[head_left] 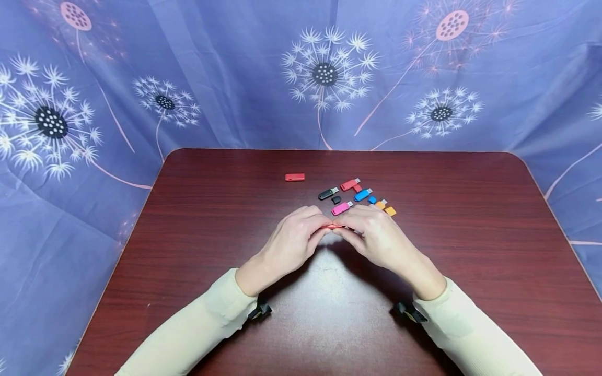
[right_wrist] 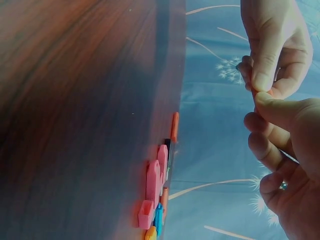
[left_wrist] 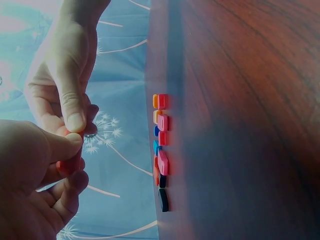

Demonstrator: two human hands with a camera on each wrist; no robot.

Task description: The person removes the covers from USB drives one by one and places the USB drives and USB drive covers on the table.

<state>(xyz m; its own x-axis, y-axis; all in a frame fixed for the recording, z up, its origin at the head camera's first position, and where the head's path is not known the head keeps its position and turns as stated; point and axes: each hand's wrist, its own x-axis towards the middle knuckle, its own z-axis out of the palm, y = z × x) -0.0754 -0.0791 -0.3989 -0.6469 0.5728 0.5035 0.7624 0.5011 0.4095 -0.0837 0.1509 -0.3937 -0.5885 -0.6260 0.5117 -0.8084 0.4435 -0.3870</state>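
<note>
Close above the table, both hands meet at a red flash drive [head_left: 331, 226], largely covered by fingers. My left hand [head_left: 293, 235] pinches one end between thumb and fingers; the drive's red body [left_wrist: 70, 164] shows below that thumb in the left wrist view. My right hand [head_left: 383, 237] pinches the other end, the two thumb tips almost meeting. Just beyond the hands lies an uncapped pink flash drive [head_left: 342, 208]. In the right wrist view a pink cap [right_wrist: 145, 215] lies near it; the right hand hides that spot in the head view.
Uncapped flash drives lie behind: black [head_left: 327, 194] with its cap [head_left: 336, 199], red [head_left: 350, 184], blue [head_left: 363, 195], and orange [head_left: 381, 204] with its cap [head_left: 390, 211]. A red flash drive [head_left: 294, 177] without visible plug sits farther left. A patterned curtain [head_left: 235, 78] hangs behind the table [head_left: 188, 235].
</note>
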